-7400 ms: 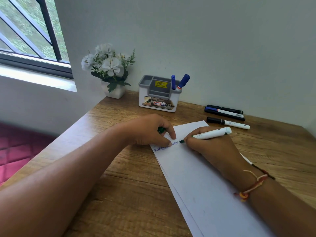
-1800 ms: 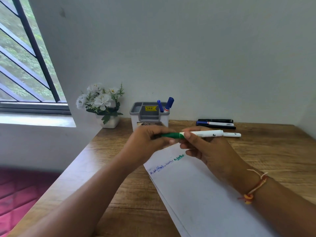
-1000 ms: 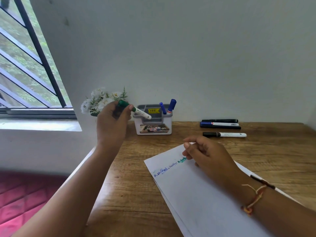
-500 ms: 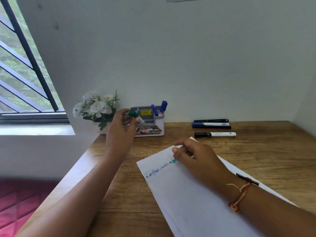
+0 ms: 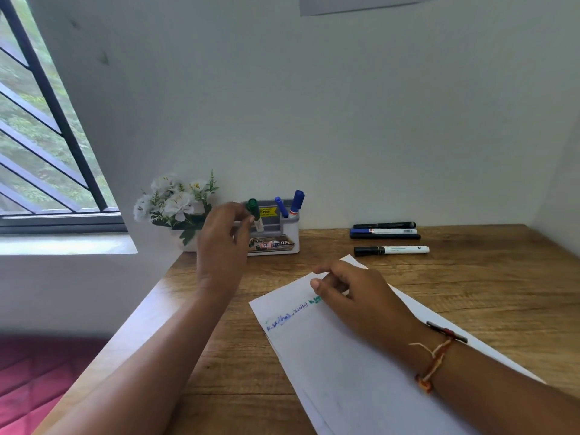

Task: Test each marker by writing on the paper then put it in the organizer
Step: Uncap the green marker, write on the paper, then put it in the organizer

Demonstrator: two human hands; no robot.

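I have the left hand (image 5: 224, 243) raised at the far left of the worktop (image 5: 470, 293), thumb and fingers pinched on the green marker (image 5: 254, 211). The marker stands nearly upright, green cap up, its white barrel dipping into the organizer (image 5: 293, 235). I cannot tell which compartment, because the hand covers the organizer's left half. Two blue markers (image 5: 296, 203) lean in the right-hand compartment, caps up, apart from the green one.

The right hand (image 5: 354, 296) rests on the paper (image 5: 345, 372), fingers loosely curled and gripping nothing. Its thumb lies over the end of the scribbled line (image 5: 288, 315), which is blue at the left and green beside the thumb. A braided bracelet (image 5: 434, 361) sits on that wrist.

A pot of white flowers (image 5: 177, 204) stands just left of the organizer, partly behind the left hand. Right of the organizer three markers (image 5: 384, 230) lie side by side near the back wall. A black-capped white marker (image 5: 390, 250) lies alone just in front of them, between them and the paper's far corner. A barred window (image 5: 47, 136) fills the left edge of my view, with a dark red quilted surface (image 5: 37, 381) below the worktop's edge.
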